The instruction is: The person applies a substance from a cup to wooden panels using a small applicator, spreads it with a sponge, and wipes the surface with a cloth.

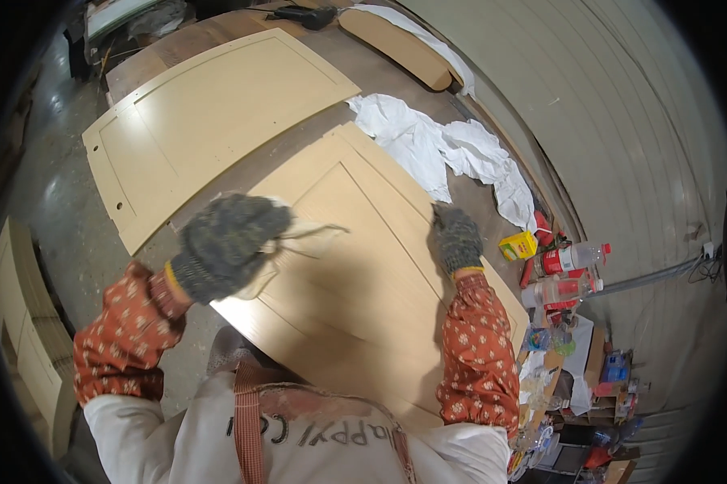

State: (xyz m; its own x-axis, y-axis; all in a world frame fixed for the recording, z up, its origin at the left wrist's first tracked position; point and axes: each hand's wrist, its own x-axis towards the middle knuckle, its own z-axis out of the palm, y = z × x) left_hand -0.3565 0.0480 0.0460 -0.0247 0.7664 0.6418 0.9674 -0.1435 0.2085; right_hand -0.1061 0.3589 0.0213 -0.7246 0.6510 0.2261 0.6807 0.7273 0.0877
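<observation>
A cream-coloured cabinet door panel [380, 211] with a grooved inner frame lies flat in front of me. My left hand [228, 244], in a dark grey knit glove, is closed on a pale rag [260, 278] with loose strings, over the panel's left side. The hand is slightly blurred and hides much of the rag. My right hand [458, 238], gloved alike, grips the panel's right edge; its fingertips are partly hidden. A second cream panel [218, 113], with small holes near its left end, lies beyond the first.
Crumpled white sheeting [412, 137] lies along the bench's far right. A yellow box [518, 245] and several plastic bottles [569, 258] crowd the right side beside a wall [622, 121]. More panels [33, 347] are stacked at left. A curved brown board [396, 48] lies at the back.
</observation>
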